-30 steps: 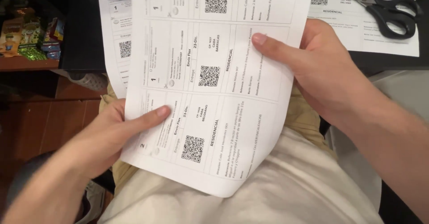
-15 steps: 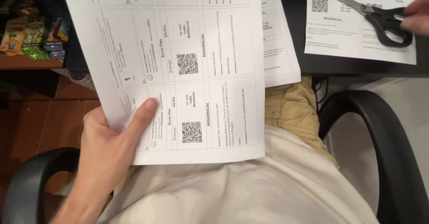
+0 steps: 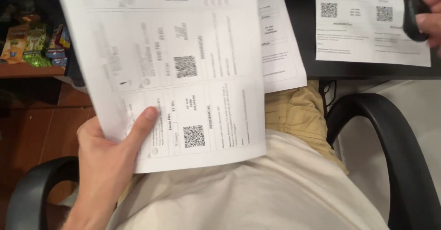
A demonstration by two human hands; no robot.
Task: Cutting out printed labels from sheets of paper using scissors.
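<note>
- White paper fills the view: a printed label sheet, divided into boxed sections with square code patterns, is held up over the person's lap.
- Left hand pinches the sheet's lower left corner, thumb pressed flat on the front, fingers curled out of sight behind it.
- Right hand, at the desk's far right edge, has its fingers closed around the black handles of a pair of scissors; the blades cannot be seen.
- Two more label sheets lie flat on the dark desk, one overhanging its near edge.
- No cut shows in the held sheet: all its sections are whole, so separating them remains undone.
</note>
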